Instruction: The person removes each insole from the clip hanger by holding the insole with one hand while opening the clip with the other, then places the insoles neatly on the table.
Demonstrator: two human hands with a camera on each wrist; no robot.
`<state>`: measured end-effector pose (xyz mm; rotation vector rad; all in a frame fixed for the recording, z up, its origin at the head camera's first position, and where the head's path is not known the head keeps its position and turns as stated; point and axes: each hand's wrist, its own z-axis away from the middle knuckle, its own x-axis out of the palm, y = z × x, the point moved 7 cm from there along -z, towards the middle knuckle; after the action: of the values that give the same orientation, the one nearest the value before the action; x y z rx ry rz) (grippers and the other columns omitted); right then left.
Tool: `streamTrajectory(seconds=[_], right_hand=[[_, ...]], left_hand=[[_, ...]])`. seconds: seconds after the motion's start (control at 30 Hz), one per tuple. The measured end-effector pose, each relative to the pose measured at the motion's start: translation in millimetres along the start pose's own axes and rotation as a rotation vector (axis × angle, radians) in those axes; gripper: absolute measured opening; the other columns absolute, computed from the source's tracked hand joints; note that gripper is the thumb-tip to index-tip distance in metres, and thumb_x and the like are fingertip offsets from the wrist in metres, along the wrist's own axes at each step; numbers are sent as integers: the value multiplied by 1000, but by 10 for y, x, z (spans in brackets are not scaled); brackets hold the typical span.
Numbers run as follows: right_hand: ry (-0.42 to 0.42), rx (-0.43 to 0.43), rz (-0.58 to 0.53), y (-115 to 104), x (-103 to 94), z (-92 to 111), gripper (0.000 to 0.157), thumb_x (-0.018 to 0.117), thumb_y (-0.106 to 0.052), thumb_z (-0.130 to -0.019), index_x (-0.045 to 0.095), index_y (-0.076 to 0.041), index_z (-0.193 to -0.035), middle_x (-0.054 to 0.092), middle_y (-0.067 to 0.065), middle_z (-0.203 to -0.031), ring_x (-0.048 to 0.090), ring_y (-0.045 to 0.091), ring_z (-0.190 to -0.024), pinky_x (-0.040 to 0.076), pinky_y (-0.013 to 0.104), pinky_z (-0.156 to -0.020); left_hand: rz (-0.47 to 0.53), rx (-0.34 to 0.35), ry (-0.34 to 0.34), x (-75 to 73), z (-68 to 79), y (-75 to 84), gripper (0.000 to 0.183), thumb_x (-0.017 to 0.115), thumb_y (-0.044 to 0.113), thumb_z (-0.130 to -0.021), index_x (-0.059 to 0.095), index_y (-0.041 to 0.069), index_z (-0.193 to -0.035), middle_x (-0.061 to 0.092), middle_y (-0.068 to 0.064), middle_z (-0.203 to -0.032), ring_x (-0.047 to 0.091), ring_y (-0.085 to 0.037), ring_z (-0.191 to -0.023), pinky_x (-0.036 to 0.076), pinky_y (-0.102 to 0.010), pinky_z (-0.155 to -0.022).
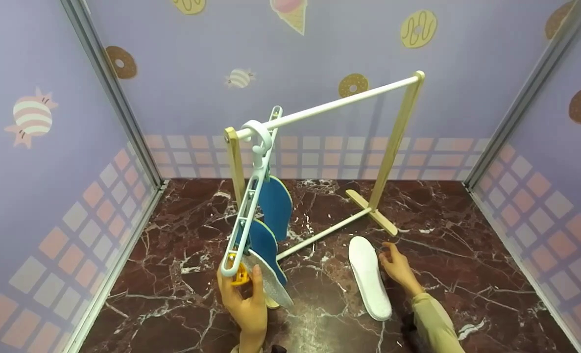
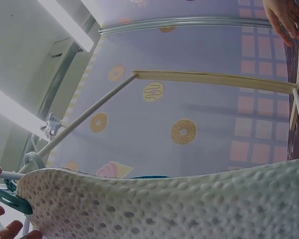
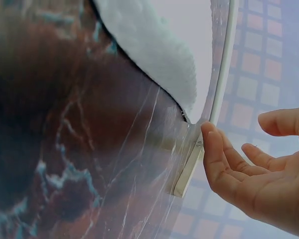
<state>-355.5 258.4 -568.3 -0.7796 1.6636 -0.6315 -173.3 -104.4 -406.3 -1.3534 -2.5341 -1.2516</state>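
A pale hanger [image 1: 251, 206] hooks over the rail, with two blue insoles [image 1: 275, 206] and a greyish-white insole [image 1: 273, 282] hanging under its bar. My left hand [image 1: 246, 306] is at the hanger's near end, thumb and fingers around an orange clip [image 1: 240, 275]. In the left wrist view, a teal clip [image 2: 14, 200] grips the end of the dimpled white insole [image 2: 139, 204]. On the table lies a loose white insole [image 1: 370, 279]. My right hand [image 1: 398, 267] is just right of it, fingers loosely bent and holding nothing.
The wooden rack has a white top rail [image 1: 334, 104], a right post [image 1: 396, 147] and a low crossbar [image 1: 325, 233]. A wooden foot [image 1: 383, 223] rests on the dark marbled table [image 1: 182, 304]. Patterned walls [image 1: 310, 54] surround the table's back and sides.
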Motion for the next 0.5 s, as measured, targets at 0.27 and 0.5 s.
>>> streamTrajectory(seconds=[0.27,0.5], right_hand=[[34,-27,9,-78,-11,57,31,53,-3,-85,48,5,-114,64,22,-85,63,28,-71,49,34,-63],[42,-80,1,-176,5,133,31,53,-1,-84,48,6,-114,64,20,-83,60,23,-64,47,29,-60]], left_hand=[[9,-5,-1,12,-18,5,46,57,-24,-65,48,-14,-109,50,7,-104,45,-9,-75,39,-14,-70],[24,-30,-13,40,-63,85,48,56,-26,-65,48,-16,-111,51,7,-109,45,-4,-78,39,-15,-68]])
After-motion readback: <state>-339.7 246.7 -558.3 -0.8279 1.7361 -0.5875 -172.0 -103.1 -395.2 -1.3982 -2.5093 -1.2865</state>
